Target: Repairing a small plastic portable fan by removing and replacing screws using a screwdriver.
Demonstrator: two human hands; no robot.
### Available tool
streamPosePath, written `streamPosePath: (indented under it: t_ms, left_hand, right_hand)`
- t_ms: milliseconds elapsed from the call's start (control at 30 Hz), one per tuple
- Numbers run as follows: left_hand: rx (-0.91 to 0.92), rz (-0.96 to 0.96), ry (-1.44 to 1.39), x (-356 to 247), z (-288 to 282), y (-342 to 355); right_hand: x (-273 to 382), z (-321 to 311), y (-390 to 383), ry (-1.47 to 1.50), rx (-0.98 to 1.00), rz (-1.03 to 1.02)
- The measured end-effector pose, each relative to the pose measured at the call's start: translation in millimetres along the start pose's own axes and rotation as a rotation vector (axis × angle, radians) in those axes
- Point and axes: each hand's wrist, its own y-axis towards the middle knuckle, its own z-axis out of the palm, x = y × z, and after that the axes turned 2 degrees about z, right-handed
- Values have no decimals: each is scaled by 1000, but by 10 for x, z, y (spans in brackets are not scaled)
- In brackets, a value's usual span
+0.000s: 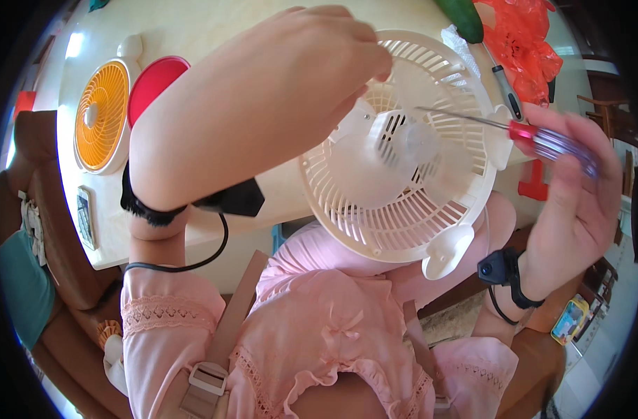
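Note:
A cream plastic fan housing [364, 167] with slotted grille, translucent blades and a vented motor cover rests between my lap and the table edge. My left hand [326, 56] reaches across to its far left rim, fingers curled and closed; whatever they grip is hidden behind the hand. In my right hand [574, 185] is a screwdriver [542, 143] with a clear red and purple handle, held at the fan's right side. Its thin metal shaft points left over the blades, and I cannot tell if the tip touches anything.
On the table [277, 181], an orange round grille [104, 115] with a white ring lies left, beside a red disc [153, 84]. A phone [86, 218] is nearer. At far right are a cucumber [462, 19], a red plastic bag [518, 42] and a grey-black handled tool [507, 92].

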Motion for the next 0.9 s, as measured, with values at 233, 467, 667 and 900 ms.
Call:
streamPosePath:
  t_ms: [233, 467, 667, 900]
  left_hand:
    - [190, -227, -89, 46, -33, 14]
    - [177, -284, -93, 154, 81, -52]
    - [258, -323, -158, 114, 86, -70]
    - [314, -358, -114, 10, 6, -46]
  right_hand:
    - [-104, 468, -79, 183, 47, 1]
    - [2, 477, -91, 141, 27, 119]
    - [44, 413, -161, 198, -36, 191]
    - [280, 321, -187, 179, 33, 309]
